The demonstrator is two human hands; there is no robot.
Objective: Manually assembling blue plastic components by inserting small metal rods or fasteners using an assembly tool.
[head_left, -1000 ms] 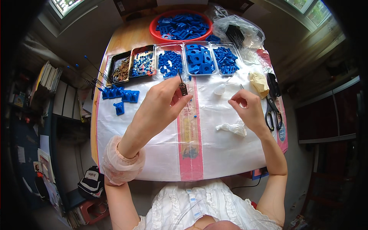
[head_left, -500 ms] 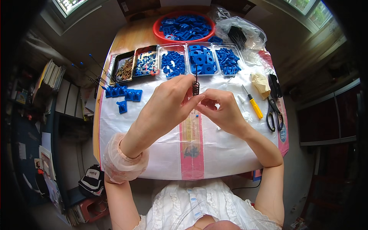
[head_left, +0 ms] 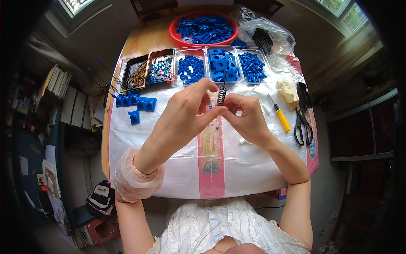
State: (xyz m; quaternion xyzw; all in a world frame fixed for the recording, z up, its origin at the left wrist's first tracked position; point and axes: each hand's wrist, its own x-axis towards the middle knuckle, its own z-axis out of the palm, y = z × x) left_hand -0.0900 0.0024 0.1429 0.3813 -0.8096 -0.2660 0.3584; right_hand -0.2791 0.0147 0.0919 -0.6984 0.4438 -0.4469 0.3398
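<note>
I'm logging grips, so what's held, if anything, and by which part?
A black coiled spring, apparently by its lower end, in the right hand; whether the left hand grips it too cannot be told.

A: What's the coil spring (head_left: 221, 96) at the centre made of?
B: Dark metal, by its look, smooth.
A: And the sheet (head_left: 253, 171) below it?
B: White plastic weave, slightly glossy and creased, over pale, smooth wood on the table (head_left: 137, 42) at upper left.
A: The basin (head_left: 171, 36) at top centre?
B: Shiny red plastic. The blue clips (head_left: 220, 63) in upper centre look like hard, smooth plastic too.
A: Right side?
B: A screwdriver (head_left: 282, 120) with a glossy yellow plastic handle and metal shaft; scissors (head_left: 301, 130) with dark plastic grips; above, a crinkled, clear plastic bag (head_left: 281, 37).
</note>
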